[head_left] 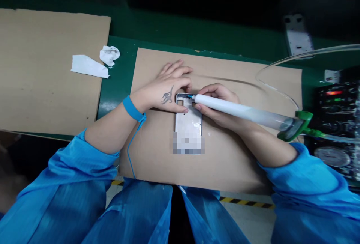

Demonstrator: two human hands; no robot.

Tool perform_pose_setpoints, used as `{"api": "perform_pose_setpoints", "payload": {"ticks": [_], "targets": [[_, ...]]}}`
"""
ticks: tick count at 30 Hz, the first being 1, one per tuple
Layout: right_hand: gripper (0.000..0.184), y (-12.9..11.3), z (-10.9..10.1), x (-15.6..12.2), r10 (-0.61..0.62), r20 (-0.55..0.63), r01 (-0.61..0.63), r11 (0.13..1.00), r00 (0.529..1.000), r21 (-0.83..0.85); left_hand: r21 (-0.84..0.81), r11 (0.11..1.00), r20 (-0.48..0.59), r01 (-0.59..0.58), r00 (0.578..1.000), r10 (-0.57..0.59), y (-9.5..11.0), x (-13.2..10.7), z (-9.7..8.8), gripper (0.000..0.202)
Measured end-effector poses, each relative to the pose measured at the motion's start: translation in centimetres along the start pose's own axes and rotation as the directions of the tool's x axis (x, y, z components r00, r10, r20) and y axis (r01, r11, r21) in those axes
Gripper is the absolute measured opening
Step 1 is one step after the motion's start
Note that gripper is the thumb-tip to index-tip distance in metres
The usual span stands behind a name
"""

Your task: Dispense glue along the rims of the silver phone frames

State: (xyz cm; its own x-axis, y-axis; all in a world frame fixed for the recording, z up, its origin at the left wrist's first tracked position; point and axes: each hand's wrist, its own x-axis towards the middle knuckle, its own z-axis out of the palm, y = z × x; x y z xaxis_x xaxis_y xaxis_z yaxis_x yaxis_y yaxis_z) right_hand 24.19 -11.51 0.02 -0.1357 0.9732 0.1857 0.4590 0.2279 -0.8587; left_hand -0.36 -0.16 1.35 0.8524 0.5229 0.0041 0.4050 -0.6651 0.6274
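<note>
A silver phone frame (188, 122) lies on a cardboard sheet in front of me, its lower end blurred out by pixel blocks. With thumb and index finger, my left hand (167, 90) steadies its upper left part; the other fingers stretch out over the cardboard. A blue band circles that wrist, with a blue cord running down. My right hand (218, 103) is closed round the front of a white glue-dispensing syringe (239, 110). The syringe's thin blue tip meets the frame's top edge area. A green cap and a clear tube are at its rear end.
A cardboard sheet (157, 150) covers the green table (123, 45). Another cardboard sheet (50, 71) is at left, with crumpled white paper (109, 55) and a paper strip (88, 66). At right stands a black dispenser unit (337, 124) with lit red digits; clear tubing (317, 51) arcs nearby.
</note>
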Motion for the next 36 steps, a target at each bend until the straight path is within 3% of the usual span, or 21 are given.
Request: {"api": "perform_pose_setpoints", "payload": {"ticks": [36], "targets": [[0.039, -0.20, -0.21, -0.16, 0.044, 0.047, -0.047, 0.997, 0.998, 0.063, -0.014, 1.000, 0.000, -0.009, 1.000, 0.009, -0.05, 0.00, 0.02, 0.058]]}}
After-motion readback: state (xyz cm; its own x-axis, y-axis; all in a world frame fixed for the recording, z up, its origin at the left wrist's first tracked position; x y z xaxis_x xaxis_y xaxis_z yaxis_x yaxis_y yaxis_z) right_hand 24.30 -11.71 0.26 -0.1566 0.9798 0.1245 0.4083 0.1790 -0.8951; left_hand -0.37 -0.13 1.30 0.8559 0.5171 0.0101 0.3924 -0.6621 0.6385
